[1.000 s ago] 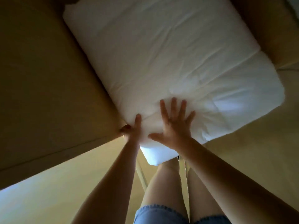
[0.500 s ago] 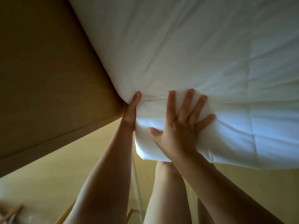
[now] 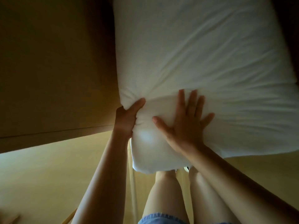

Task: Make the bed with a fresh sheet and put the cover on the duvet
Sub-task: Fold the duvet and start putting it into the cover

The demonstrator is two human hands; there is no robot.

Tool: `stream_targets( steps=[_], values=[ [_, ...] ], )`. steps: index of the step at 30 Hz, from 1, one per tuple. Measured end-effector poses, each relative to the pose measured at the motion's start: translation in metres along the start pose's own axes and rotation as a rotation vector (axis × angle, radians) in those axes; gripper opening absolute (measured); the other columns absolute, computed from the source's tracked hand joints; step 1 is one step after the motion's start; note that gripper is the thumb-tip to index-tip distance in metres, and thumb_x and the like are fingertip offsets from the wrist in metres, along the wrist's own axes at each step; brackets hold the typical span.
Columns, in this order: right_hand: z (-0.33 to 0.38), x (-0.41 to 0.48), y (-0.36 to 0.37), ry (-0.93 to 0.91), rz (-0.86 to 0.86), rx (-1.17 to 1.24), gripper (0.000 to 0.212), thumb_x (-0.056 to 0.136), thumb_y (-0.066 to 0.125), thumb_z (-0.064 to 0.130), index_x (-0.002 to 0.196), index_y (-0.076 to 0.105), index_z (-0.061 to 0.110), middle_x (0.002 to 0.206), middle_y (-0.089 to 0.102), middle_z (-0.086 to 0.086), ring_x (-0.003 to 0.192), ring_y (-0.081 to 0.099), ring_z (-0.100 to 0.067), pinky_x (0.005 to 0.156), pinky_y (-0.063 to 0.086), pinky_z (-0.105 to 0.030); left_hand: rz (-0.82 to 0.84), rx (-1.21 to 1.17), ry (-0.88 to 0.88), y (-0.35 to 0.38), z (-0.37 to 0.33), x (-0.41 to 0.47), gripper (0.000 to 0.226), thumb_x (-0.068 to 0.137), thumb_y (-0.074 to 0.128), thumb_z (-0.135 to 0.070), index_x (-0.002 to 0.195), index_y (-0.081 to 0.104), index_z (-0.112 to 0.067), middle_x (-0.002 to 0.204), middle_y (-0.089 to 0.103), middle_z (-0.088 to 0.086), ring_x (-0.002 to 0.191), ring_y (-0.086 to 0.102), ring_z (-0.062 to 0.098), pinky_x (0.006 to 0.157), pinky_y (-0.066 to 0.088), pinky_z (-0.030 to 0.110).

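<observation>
mattress [image 3: 210, 54] wrapped in white, runs from the far edge of the view down to its near corner above the knees. brown panel [image 3: 56, 62] close along its left side, pale floor [image 3: 48, 167] below. sheet [image 3: 161, 75] drawn over the mattress top, creases toward the near left corner and bunches there. right hand [image 3: 186, 125] lies flat on the top just inside that corner, fingers straight and spread, presses down, holds nothing. left hand [image 3: 127, 120] sits at the left edge of the same corner, fingers curled round a fistful of the sheet, thumb across the fold. looks like soft, light, limp cloth, likely to slide back off a rounded corner; best taken as a full handful near the hem and drawn under the corner, with a flat palm pinning the slack above.
</observation>
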State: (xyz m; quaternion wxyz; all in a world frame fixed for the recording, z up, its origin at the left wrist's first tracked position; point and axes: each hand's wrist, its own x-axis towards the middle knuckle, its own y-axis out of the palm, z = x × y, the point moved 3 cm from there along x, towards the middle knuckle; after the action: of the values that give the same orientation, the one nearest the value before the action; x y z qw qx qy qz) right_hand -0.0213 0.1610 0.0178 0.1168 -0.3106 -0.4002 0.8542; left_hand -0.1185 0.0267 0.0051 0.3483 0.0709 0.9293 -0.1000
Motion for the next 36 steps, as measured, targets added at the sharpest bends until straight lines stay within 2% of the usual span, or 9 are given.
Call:
stream_targets(
  steps=[4, 8, 10, 13, 17, 21, 25, 31, 36],
  values=[
    [0.013, -0.021, -0.069, -0.008, 0.016, 0.311, 0.116, 0.054, 0.014, 0.087, 0.151, -0.008, 0.027, 0.159, -0.009, 0.007, 0.145, -0.008, -0.014, 0.114, -0.005, -0.053, -0.107, 0.496, 0.239, 0.007, -0.087, -0.073, 0.040, 0.068, 0.077, -0.048, 0.082, 0.073, -0.010, 0.080, 0.073, 0.007, 0.080, 0.070, 0.024, 0.073, 0.056, 0.039],
    [-0.008, -0.058, -0.111, 0.079, 0.005, 0.642, 0.105, 0.059, 0.040, 0.089, 0.141, 0.034, 0.025, 0.139, 0.041, 0.009, 0.134, 0.037, -0.017, 0.108, 0.027, -0.030, -0.142, 1.080, 0.302, 0.044, -0.090, -0.139, 0.062, 0.069, 0.053, -0.074, 0.091, 0.066, -0.017, 0.087, 0.069, 0.006, 0.086, 0.063, 0.029, 0.064, 0.041, 0.029],
    [-0.026, -0.064, -0.119, 0.223, -0.045, 0.742, 0.122, 0.044, 0.044, 0.094, 0.134, 0.042, 0.012, 0.134, 0.050, -0.002, 0.120, 0.049, -0.021, 0.102, 0.035, -0.028, 0.114, 0.958, 0.317, 0.068, -0.063, -0.162, 0.058, 0.060, 0.049, -0.078, 0.080, 0.059, -0.023, 0.075, 0.064, -0.005, 0.075, 0.060, 0.019, 0.060, 0.039, 0.025],
    [-0.052, -0.061, -0.127, 0.434, -0.086, 0.610, 0.144, 0.039, 0.056, 0.088, 0.149, 0.014, 0.005, 0.153, 0.027, -0.011, 0.139, 0.031, -0.027, 0.113, 0.027, -0.046, 0.551, 0.599, 0.244, 0.090, -0.022, -0.174, 0.040, 0.059, 0.055, -0.070, 0.076, 0.055, -0.033, 0.075, 0.057, -0.024, 0.078, 0.054, -0.002, 0.073, 0.041, 0.016],
    [-0.088, -0.051, -0.129, 0.500, -0.245, 0.448, 0.122, 0.064, 0.078, 0.057, 0.151, 0.007, 0.008, 0.151, 0.030, -0.014, 0.137, 0.033, -0.031, 0.108, 0.032, -0.049, 0.192, 0.293, 0.075, 0.082, -0.001, -0.142, 0.096, 0.045, 0.068, -0.080, 0.117, 0.055, -0.018, 0.119, 0.060, -0.004, 0.105, 0.058, 0.012, 0.086, 0.046, 0.019],
    [-0.089, -0.039, -0.108, 0.453, -0.292, 0.400, 0.111, 0.070, 0.072, 0.059, 0.149, 0.015, 0.005, 0.147, 0.034, -0.016, 0.133, 0.037, -0.033, 0.107, 0.035, -0.041, 0.054, 0.475, -0.046, 0.097, -0.014, -0.105, 0.144, 0.045, 0.074, -0.075, 0.150, -0.006, -0.017, 0.153, 0.023, 0.012, 0.137, 0.030, 0.029, 0.108, 0.033, 0.036],
    [-0.092, -0.026, -0.098, 0.390, -0.308, 0.226, 0.075, 0.085, 0.062, 0.049, 0.136, 0.037, 0.001, 0.130, 0.053, -0.017, 0.117, 0.053, -0.033, 0.093, 0.041, -0.034, 0.012, 0.619, -0.141, 0.112, -0.001, -0.081, 0.123, 0.062, 0.078, -0.056, 0.148, 0.003, -0.009, 0.138, 0.043, 0.013, 0.123, 0.047, 0.031, 0.094, 0.045, 0.034],
    [-0.120, -0.050, -0.101, 0.309, -0.309, 0.302, 0.061, 0.081, 0.071, 0.040, 0.128, 0.048, 0.009, 0.110, 0.066, -0.014, 0.103, 0.062, -0.034, 0.083, 0.048, -0.037, -0.047, 0.347, -0.096, 0.082, 0.023, -0.088, 0.034, 0.055, 0.072, -0.022, 0.084, 0.063, -0.008, 0.043, 0.054, -0.007, 0.033, 0.048, 0.011, 0.038, 0.036, 0.017],
    [-0.125, -0.083, -0.134, 0.073, -0.157, 0.345, 0.031, 0.073, 0.077, 0.036, 0.097, 0.066, 0.021, 0.090, 0.071, -0.004, 0.088, 0.066, -0.028, 0.078, 0.054, -0.037, -0.063, 0.272, 0.069, 0.053, 0.032, -0.163, 0.016, 0.044, 0.068, -0.022, 0.056, 0.060, -0.015, 0.038, 0.051, -0.007, 0.030, 0.043, 0.008, 0.034, 0.034, 0.020]
  ],
)
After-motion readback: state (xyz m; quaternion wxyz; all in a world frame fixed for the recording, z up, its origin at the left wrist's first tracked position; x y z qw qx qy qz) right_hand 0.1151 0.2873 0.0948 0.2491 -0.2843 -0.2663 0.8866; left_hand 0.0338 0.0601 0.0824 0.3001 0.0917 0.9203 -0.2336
